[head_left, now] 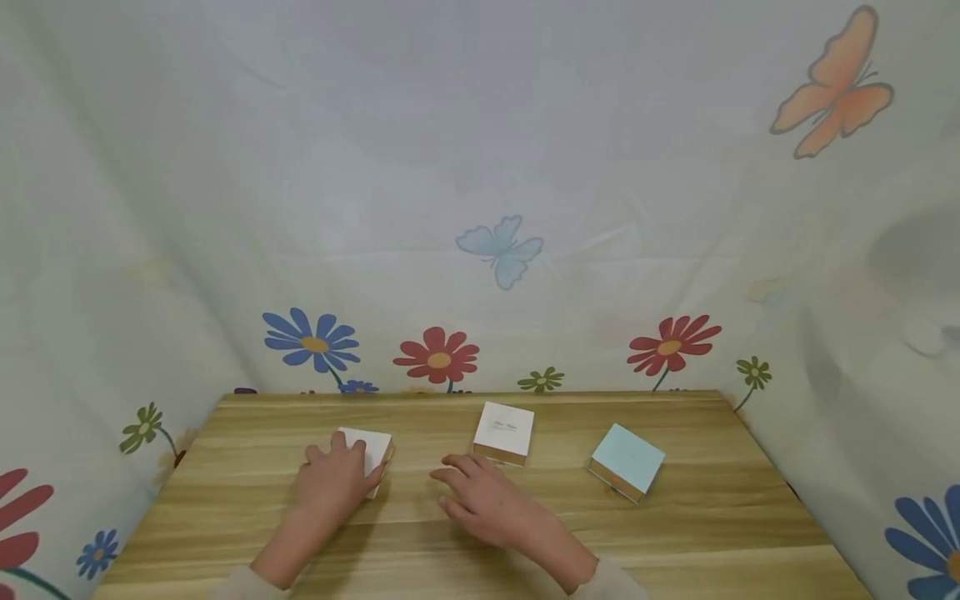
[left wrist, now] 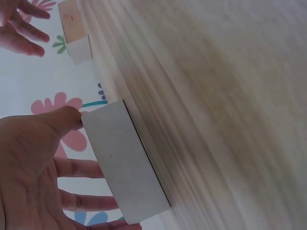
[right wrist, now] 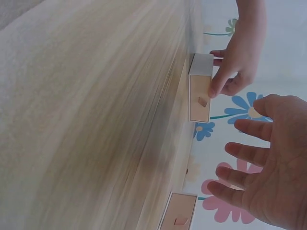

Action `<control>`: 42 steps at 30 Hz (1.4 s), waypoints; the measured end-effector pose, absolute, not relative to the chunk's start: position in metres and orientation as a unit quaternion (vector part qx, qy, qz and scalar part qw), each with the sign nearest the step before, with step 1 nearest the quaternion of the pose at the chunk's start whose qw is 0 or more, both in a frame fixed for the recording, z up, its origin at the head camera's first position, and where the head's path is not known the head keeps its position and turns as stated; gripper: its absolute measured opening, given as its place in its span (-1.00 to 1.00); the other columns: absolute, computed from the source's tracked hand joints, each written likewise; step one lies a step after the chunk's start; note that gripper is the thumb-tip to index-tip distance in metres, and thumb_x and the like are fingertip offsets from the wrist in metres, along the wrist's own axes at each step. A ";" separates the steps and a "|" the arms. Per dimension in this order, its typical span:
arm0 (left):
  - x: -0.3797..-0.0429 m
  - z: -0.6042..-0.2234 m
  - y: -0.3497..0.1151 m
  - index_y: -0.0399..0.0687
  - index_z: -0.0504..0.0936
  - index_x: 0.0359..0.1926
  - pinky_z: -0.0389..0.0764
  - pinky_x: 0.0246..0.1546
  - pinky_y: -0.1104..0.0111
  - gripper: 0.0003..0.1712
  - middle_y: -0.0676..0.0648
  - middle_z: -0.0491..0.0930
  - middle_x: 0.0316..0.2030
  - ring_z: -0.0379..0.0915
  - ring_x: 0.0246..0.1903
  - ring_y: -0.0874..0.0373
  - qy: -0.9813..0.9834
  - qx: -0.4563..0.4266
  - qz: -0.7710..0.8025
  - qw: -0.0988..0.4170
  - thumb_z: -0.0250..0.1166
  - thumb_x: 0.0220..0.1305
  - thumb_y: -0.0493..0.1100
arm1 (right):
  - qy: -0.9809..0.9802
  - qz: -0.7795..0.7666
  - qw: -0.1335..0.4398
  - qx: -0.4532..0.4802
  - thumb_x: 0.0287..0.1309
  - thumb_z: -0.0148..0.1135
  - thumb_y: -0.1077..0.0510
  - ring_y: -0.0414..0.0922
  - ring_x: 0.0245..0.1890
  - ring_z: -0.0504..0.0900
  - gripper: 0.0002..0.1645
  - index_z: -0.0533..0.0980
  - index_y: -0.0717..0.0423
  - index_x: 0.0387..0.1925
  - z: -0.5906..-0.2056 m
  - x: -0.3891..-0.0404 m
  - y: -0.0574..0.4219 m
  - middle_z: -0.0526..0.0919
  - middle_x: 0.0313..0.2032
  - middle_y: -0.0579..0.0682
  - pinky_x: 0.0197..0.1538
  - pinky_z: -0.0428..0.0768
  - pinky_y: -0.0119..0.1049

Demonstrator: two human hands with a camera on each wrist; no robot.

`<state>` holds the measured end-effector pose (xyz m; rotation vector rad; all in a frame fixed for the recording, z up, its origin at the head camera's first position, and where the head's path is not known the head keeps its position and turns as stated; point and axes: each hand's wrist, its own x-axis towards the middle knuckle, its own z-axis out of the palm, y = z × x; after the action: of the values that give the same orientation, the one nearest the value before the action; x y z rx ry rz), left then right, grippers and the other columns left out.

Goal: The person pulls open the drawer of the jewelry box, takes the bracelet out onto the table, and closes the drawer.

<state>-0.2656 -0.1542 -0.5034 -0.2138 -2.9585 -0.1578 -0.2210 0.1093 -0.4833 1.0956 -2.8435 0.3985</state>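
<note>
In the head view, my left hand is over a small white drawer box on the left of the table. The thumb is at its brown-sided edge and the fingers lie across the top and far side, gripping it. The left wrist view shows the plain white side of this box close up. My right hand hovers with spread fingers, holding nothing, in front of a second white box with small print on its lid. In the right wrist view, the gripped box shows a tan front with a small tab.
A pale blue box with a tan side lies turned at an angle on the right of the wood-grain table. Behind and at both sides hangs a white cloth printed with flowers and butterflies.
</note>
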 end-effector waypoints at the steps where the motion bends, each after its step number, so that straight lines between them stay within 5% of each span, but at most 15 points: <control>1: -0.265 -0.504 -0.153 -0.26 0.62 -0.13 0.55 -0.54 -0.11 -0.43 -0.40 0.46 -0.15 0.40 -0.35 -0.43 -0.992 -0.072 -0.052 0.093 0.34 0.28 0.22 | -0.924 0.129 0.036 0.357 0.55 -0.01 -0.03 0.00 0.34 0.40 -0.53 0.44 -0.01 0.36 -0.483 -0.221 0.109 0.45 0.35 0.05 0.38 0.39 -0.06; 8: -0.261 -0.508 -0.147 -0.31 0.55 -0.39 0.52 -0.68 -0.08 -0.41 -0.40 0.41 -0.35 0.38 -0.49 -0.39 -0.986 -0.061 -0.046 0.147 0.36 0.27 0.20 | -0.926 0.124 0.024 0.357 0.58 -0.07 -0.08 -0.03 0.35 0.40 -0.52 0.45 -0.05 0.36 -0.482 -0.222 0.106 0.43 0.37 0.01 0.38 0.39 -0.09; 30: -0.263 -0.509 -0.137 -0.34 0.55 -0.41 0.48 -0.77 0.00 -0.41 -0.47 0.46 -0.39 0.42 -0.58 -0.34 -0.980 -0.075 -0.006 0.187 0.39 0.23 0.18 | -0.931 0.140 0.015 0.338 0.57 -0.06 -0.10 -0.03 0.36 0.39 -0.51 0.45 -0.04 0.35 -0.482 -0.233 0.099 0.42 0.38 0.01 0.36 0.41 -0.11; 35: -0.262 -0.503 -0.140 -0.31 0.60 -0.33 0.54 -0.66 0.00 -0.40 -0.40 0.47 -0.37 0.45 -0.55 -0.28 -0.988 -0.088 -0.010 0.124 0.36 0.26 0.23 | -0.930 0.153 0.014 0.334 0.56 -0.05 -0.06 -0.01 0.37 0.39 -0.52 0.45 0.00 0.35 -0.484 -0.235 0.098 0.44 0.36 0.05 0.39 0.38 -0.11; 42: -0.266 -0.481 -0.161 -0.26 0.62 0.03 0.58 -0.36 -0.13 -0.30 -0.31 0.49 -0.13 0.51 -0.25 -0.29 -0.995 -0.089 -0.032 -0.012 0.34 0.26 0.29 | -0.926 0.173 0.009 0.335 0.58 -0.06 -0.07 -0.03 0.38 0.38 -0.53 0.46 0.00 0.33 -0.486 -0.242 0.089 0.46 0.35 0.02 0.42 0.33 -0.07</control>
<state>-0.2662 -0.1611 -0.4814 -0.2806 -3.1505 -0.1019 -0.2420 0.0893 -0.4864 1.0459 -2.8944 0.5392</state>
